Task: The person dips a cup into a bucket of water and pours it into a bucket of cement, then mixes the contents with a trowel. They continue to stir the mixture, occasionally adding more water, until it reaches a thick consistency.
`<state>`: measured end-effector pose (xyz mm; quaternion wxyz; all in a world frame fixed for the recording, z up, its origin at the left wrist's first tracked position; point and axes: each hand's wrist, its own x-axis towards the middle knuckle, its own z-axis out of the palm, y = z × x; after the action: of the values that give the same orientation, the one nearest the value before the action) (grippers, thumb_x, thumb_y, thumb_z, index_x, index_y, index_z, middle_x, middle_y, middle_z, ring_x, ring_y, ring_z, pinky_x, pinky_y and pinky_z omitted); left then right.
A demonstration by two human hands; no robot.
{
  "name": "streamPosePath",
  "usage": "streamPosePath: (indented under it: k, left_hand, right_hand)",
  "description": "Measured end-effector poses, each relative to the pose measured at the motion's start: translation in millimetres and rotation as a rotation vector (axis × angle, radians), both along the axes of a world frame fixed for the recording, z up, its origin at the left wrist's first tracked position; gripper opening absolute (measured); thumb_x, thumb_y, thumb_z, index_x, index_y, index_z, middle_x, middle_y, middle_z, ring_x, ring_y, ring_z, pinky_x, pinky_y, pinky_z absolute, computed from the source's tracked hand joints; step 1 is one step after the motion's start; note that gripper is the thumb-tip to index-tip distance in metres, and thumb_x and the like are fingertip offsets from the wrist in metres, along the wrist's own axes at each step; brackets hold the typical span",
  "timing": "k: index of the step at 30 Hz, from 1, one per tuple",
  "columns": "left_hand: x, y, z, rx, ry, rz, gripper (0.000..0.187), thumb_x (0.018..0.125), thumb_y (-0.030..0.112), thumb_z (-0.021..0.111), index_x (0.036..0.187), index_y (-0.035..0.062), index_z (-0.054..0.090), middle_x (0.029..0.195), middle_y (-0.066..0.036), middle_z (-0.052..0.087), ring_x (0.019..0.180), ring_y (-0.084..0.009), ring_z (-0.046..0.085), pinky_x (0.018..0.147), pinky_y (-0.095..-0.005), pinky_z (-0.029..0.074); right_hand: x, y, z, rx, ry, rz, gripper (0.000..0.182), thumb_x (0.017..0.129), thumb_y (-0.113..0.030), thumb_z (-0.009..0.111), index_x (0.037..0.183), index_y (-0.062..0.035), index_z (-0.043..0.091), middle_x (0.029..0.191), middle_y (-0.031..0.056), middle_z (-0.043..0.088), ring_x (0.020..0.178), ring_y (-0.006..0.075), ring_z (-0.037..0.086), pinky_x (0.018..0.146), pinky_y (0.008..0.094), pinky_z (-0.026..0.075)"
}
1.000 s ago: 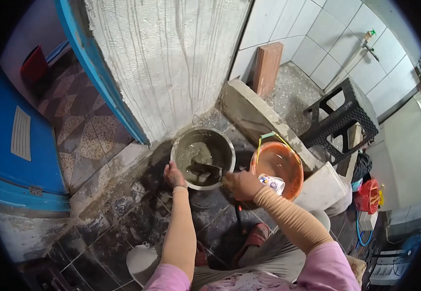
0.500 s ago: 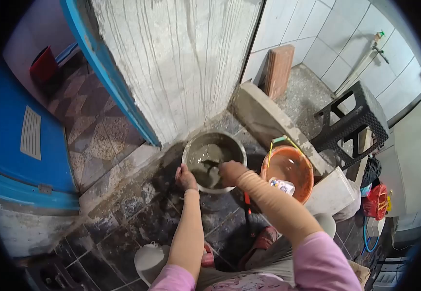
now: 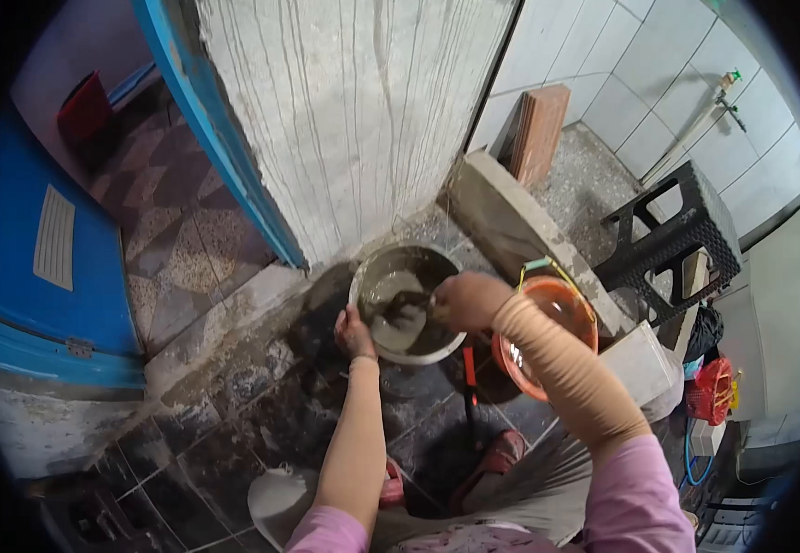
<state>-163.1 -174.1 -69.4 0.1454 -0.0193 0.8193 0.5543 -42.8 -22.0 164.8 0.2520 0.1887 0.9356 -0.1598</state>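
A round metal basin (image 3: 359, 277) stands on the dark floor, holding a wet grey mix (image 3: 398, 329) like cement. My left hand (image 3: 354, 334) is closed on the basin's left rim, thumb upward. Over the right rim, my right hand (image 3: 474, 300) is wrapped round what looks like a trowel (image 3: 409, 301), its dark end in the mix. My fingers hide most of its handle. An orange bucket (image 3: 513, 358) with a wire handle stands right of the basin, partly covered by my right forearm. A red-and-black handled tool (image 3: 470, 367) lies between basin and bucket.
A low concrete curb (image 3: 520, 219) runs behind the bucket. Beyond it are a black plastic stool (image 3: 667, 235), brown tiles (image 3: 538, 134) leaning on the wall, and a tap (image 3: 730, 81). On the left are a blue door (image 3: 31, 249) and a raised threshold (image 3: 225, 323). A red basket (image 3: 709, 392) is at right.
My right hand has moved right and slightly up, toward the basin's rim, bringing the tool with it. My left hand keeps its hold. The patterned white cup at the bucket is now hidden behind my forearm.
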Motion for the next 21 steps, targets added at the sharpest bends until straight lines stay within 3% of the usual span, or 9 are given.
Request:
streamPosePath:
  k: [2,3,5,7,10,14,16,20,21]
  left_hand:
    - [-1.3,4.6,17.0,-0.044,-0.017,-0.026,0.049,0.091,0.040,0.052,0.104,-0.0066,0.063,0.110,-0.023,0.064,0.105,-0.0394,0.056,0.091,-0.0414,0.044]
    - [0.3,14.5,-9.1,-0.075,0.147,0.134,0.050,0.090,0.039,0.052,0.099,-0.0084,0.063,0.106,-0.024,0.065,0.101,-0.0403,0.058,0.088,-0.0422,0.044]
    - [1.5,5.3,-2.5,0.097,0.047,0.033,0.050,0.090,0.039,0.052,0.097,-0.0086,0.063,0.103,-0.024,0.065,0.098,-0.0410,0.058,0.087,-0.0428,0.044]
    - [-10.1,12.9,-33.5,0.186,0.057,0.091,0.047,0.090,0.038,0.052,0.092,-0.0077,0.064,0.097,-0.024,0.066,0.091,-0.0406,0.059,0.083,-0.0422,0.045]
    - [-4.9,1.4,6.1,0.062,0.012,-0.061,0.044,0.090,0.036,0.052,0.093,-0.0067,0.064,0.097,-0.024,0.066,0.092,-0.0394,0.059,0.082,-0.0420,0.045]
    - [1.0,12.6,6.8,0.153,0.058,0.100,0.045,0.091,0.037,0.053,0.096,-0.0068,0.063,0.099,-0.024,0.065,0.094,-0.0377,0.059,0.083,-0.0410,0.044]
    - [-10.5,26.1,14.9,0.220,0.009,0.032,0.047,0.091,0.038,0.054,0.101,-0.0075,0.062,0.103,-0.023,0.064,0.098,-0.0357,0.059,0.086,-0.0401,0.044]
    - [-5.4,-7.0,-8.7,0.163,-0.101,-0.039,0.052,0.091,0.039,0.055,0.111,-0.0081,0.060,0.111,-0.023,0.063,0.106,-0.0329,0.058,0.092,-0.0374,0.043]
    - [-7.8,-4.6,-22.9,0.166,-0.097,-0.029,0.053,0.091,0.040,0.055,0.112,-0.0083,0.059,0.112,-0.023,0.062,0.107,-0.0329,0.057,0.093,-0.0372,0.043]
  right_hand:
    - [7.2,-5.3,-45.5,0.026,0.112,-0.081,0.033,0.071,-0.026,0.065,0.097,-0.0065,0.069,0.095,0.0179,0.068,0.088,0.0343,0.067,0.081,0.0434,0.053]
    - [0.8,-14.9,-72.6,0.042,0.065,-0.036,0.033,0.071,-0.025,0.065,0.097,-0.0056,0.069,0.094,0.0193,0.068,0.088,0.0348,0.067,0.081,0.0437,0.053]
    - [-2.8,-39.5,-110.9,0.039,0.122,-0.045,0.030,0.071,-0.024,0.064,0.093,-0.0037,0.069,0.090,0.0224,0.068,0.088,0.0354,0.067,0.082,0.0445,0.053]
    - [-5.6,-26.6,-68.2,0.109,0.080,0.044,0.026,0.074,-0.024,0.061,0.089,-0.0052,0.069,0.089,0.0192,0.068,0.084,0.0347,0.068,0.078,0.0447,0.053]
    - [12.1,5.7,-7.8,-0.081,-0.012,-0.028,0.021,0.074,-0.025,0.062,0.085,-0.0082,0.070,0.084,0.0146,0.069,0.078,0.0344,0.067,0.070,0.0432,0.054]
    - [16.2,-25.3,-110.8,0.065,0.170,-0.085,0.026,0.070,-0.022,0.065,0.092,-0.0074,0.068,0.085,0.0200,0.068,0.083,0.0364,0.067,0.077,0.0461,0.054]
    - [14.8,-34.2,-75.6,-0.004,0.074,-0.118,0.026,0.069,-0.019,0.063,0.089,-0.0044,0.070,0.098,0.0227,0.066,0.092,0.0363,0.066,0.082,0.0436,0.054]
    - [33.7,-8.1,-2.6,0.008,0.129,-0.046,0.023,0.073,-0.020,0.061,0.092,-0.0094,0.068,0.087,0.0180,0.068,0.085,0.0361,0.066,0.077,0.0456,0.054]
    - [32.6,-7.6,-25.9,0.000,0.148,0.025,0.022,0.074,-0.020,0.061,0.092,-0.0096,0.068,0.088,0.0181,0.068,0.086,0.0359,0.066,0.078,0.0455,0.053]
